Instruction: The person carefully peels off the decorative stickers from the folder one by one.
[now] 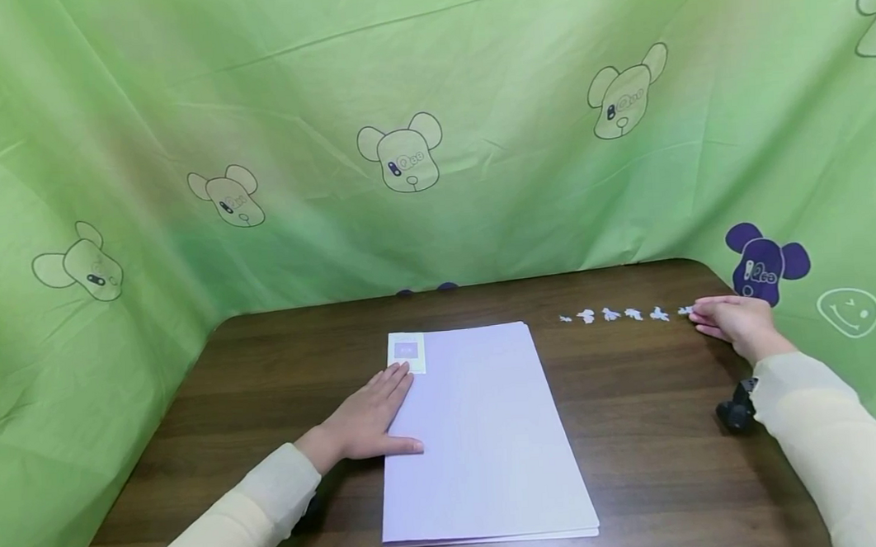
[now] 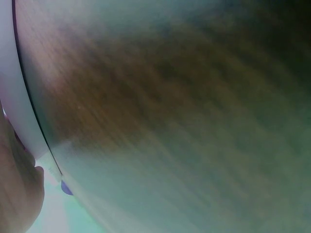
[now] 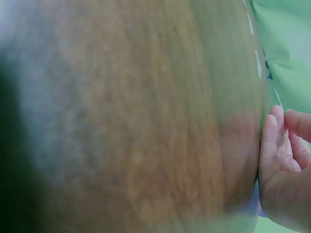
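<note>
A stack of large white paper sheets (image 1: 484,453) lies on the table, with a small pale card (image 1: 416,341) bearing a lilac square at its upper left corner. My left hand (image 1: 371,413) rests on the stack's left side, fingers straight, fingertips at the card's lower edge. At the far right, my right hand (image 1: 738,324) pinches a small pale blue, irregular paper-like piece (image 1: 685,311) between thumb and fingers. The right wrist view shows a thin sliver of that piece (image 3: 278,97) above the fingertips. Several similar small pieces (image 1: 633,314) lie in a row to the left of this hand.
The brown wooden table (image 1: 279,364) meets a green curtain (image 1: 509,204) printed with mouse-like heads along its back and sides. A black wrist device (image 1: 738,411) hangs under the right sleeve. The right hand is close to the table's right edge.
</note>
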Demonstrator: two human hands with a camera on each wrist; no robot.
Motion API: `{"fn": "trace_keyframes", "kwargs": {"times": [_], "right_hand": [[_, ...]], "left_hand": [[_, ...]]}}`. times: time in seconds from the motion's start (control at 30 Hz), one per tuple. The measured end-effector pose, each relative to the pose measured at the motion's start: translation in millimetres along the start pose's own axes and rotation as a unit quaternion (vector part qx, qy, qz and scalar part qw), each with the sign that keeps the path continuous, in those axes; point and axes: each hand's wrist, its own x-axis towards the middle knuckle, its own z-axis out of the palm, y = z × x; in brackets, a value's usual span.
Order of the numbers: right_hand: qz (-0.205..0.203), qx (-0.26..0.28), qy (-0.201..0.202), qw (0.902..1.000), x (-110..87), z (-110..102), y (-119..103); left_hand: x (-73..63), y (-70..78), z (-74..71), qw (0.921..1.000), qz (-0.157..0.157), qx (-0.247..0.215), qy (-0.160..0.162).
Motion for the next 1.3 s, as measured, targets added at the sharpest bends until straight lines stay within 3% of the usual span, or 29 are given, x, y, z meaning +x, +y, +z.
{"fn": "trace_keyframes", "kwargs": {"times": [0.53,1.3], "right_hand": [[-0.001,-0.076,0.038,0.9964,5.2,1.7,3.0],[0.002,-0.077,0.053,0.9956,3.1,2.7,2.1]], "left_hand": [[-0.3,0.7,0.1,1.0,0.004,0.003,0.004],[-0.8,1.2,-2.0,1.0,-0.001,0.001,-0.002]]}}
